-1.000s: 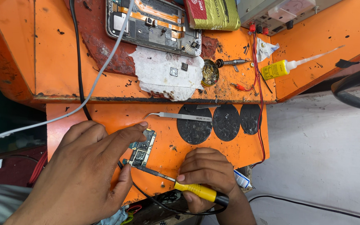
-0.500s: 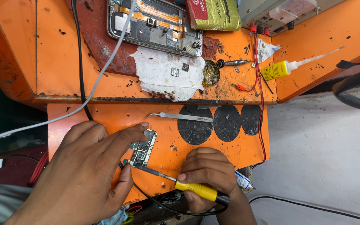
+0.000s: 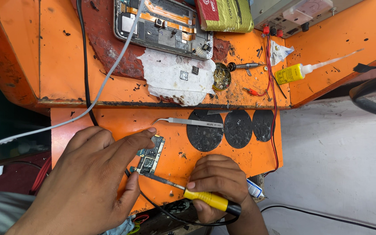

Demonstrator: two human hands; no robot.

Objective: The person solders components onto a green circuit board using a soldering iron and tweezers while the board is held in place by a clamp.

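Head view: a scuffed orange wooden table [image 3: 66,56] with a lower front shelf of the same orange, both hands at that shelf.
Left hand [image 3: 88,174]: spread flat, forefinger and thumb pinning the small green bare circuit board [image 3: 149,156] by its two short ends.
Right hand [image 3: 218,182]: curled tight round a yellow-handled soldering iron [image 3: 209,200], its thin metal tip lying against the board's near edge.
Board position: on the lower shelf, left of middle, close to the front edge.
Handling: judged very light, stiff and thin, easily slid or cracked; best taken by the bare rims, away from the tiny parts on its face.
Iron: rigid; its black cable [image 3: 170,215] trails off the front edge and may tug.
Edges: the front drop is just beside the board.
Nearby: steel tweezers [image 3: 183,122] lie just behind the board, three black round pads [image 3: 236,128] to the right.
Open room: bare orange between board and pads.
Back of table: an opened phone frame [image 3: 162,26], a white torn cloth [image 3: 175,78], a yellow glue bottle [image 3: 292,73] at the right, red wires [image 3: 273,87], a white cable [image 3: 105,82].
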